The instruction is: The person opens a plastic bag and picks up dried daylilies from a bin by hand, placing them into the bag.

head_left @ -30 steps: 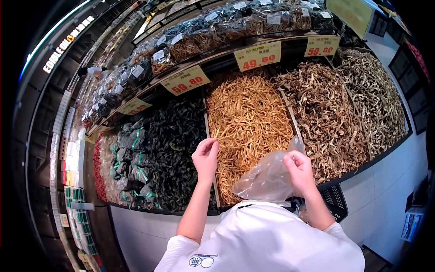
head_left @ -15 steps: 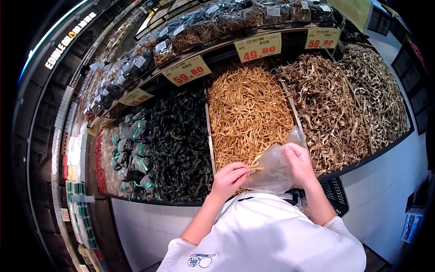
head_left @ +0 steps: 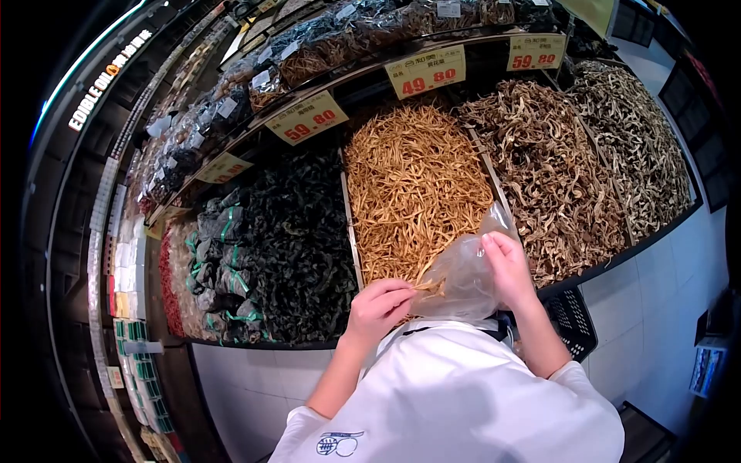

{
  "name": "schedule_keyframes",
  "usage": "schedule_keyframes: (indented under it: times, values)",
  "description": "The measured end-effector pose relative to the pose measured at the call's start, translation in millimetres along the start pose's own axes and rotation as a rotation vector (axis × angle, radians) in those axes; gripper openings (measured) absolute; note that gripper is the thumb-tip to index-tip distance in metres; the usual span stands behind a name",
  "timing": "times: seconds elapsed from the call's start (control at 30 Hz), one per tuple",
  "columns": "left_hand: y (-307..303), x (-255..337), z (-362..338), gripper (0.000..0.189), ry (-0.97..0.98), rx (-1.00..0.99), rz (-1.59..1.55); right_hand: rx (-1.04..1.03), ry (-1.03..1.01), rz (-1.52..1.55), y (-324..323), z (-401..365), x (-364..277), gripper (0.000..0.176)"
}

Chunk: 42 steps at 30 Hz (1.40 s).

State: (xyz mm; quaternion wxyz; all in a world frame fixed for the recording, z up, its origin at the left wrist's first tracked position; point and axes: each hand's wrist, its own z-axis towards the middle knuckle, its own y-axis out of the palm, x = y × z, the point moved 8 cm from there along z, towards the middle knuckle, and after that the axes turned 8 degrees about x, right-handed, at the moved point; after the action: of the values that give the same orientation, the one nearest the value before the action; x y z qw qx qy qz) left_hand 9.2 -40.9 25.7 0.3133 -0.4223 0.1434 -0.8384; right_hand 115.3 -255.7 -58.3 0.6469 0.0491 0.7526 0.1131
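Observation:
My right hand pinches the edge of a clear plastic bag, which hangs in front of my white shirt. Golden dried daylily strands stick out from the closed fingers of my left hand and overlap the bag's left side. Beyond both hands lies a bin heaped with loose dried daylily, and the bag covers part of its near end.
Dark dried leaves and green-tied bundles lie to the left. Brown dried strips fill the bin on the right. Price signs line a shelf of packaged goods. A black basket stands below the counter's right side.
The view has shifted slightly, so the bins sit a little further left. My left hand has moved slightly left and down, with the strands still in its fingers. The right hand keeps its hold on the bag.

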Motion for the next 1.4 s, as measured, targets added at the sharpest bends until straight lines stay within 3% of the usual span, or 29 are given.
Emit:
schedule_keyframes:
  times: [0.07, 0.17, 0.5, 0.63, 0.73, 0.77, 0.83, 0.9, 1.0, 1.03, 1.1, 1.13, 1.27, 1.33, 1.37, 1.4]
  values:
    - [12, 3, -5, 0.019, 0.023, -0.203, -0.039, -0.002, -0.013, -0.015, 0, 1, 1, 0.027]
    - [23, 10, -13, 0.018, 0.021, -0.358, -0.092, -0.006, -0.010, -0.019, 3, 1, 1, 0.027]
    - [21, 20, -16, 0.018, 0.073, -0.421, -0.092, 0.015, 0.017, -0.003, 1, -5, 5, 0.025]
    - [29, -2, -19, 0.015, 0.045, -0.309, -0.048, 0.011, 0.014, 0.013, 4, -7, 2, 0.025]
    - [35, -23, -18, 0.013, -0.137, -0.230, 0.008, 0.012, -0.021, 0.029, 4, -8, 2, 0.025]
    - [41, -24, -18, 0.013, -0.137, -0.229, 0.008, -0.008, -0.009, 0.022, 4, -8, 4, 0.024]
    - [38, -23, -12, 0.012, -0.072, -0.027, 0.098, -0.030, 0.004, 0.014, 6, -11, 4, 0.024]
    - [49, -23, -11, 0.011, -0.010, -0.020, 0.095, -0.052, -0.010, 0.004, 11, -14, -3, 0.022]
    - [86, -33, -21, 0.019, -0.181, -0.336, -0.110, -0.084, -0.029, 0.015, 12, -16, -3, 0.022]
    - [89, -35, -21, 0.019, -0.183, -0.332, -0.110, -0.087, -0.029, 0.013, 12, -17, -3, 0.022]
    - [108, -25, -26, 0.024, -0.091, -0.504, -0.269, -0.113, -0.011, 0.008, 13, -18, -4, 0.021]
    - [111, -25, -27, 0.027, -0.165, -0.551, -0.291, -0.114, -0.011, 0.007, 11, -19, -2, 0.021]
    - [107, -14, -23, 0.029, -0.235, -0.614, -0.251, -0.191, 0.010, 0.066, 7, -20, 2, 0.020]
    - [102, -4, -18, 0.030, -0.082, -0.607, -0.120, -0.206, 0.002, 0.067, 9, -20, 0, 0.020]
    - [99, -4, -17, 0.030, -0.085, -0.606, -0.118, -0.134, 0.000, 0.084, 6, -16, -1, 0.020]
    - [92, 3, -14, 0.030, 0.034, -0.546, -0.070, -0.061, -0.002, 0.101, 2, -13, -1, 0.020]
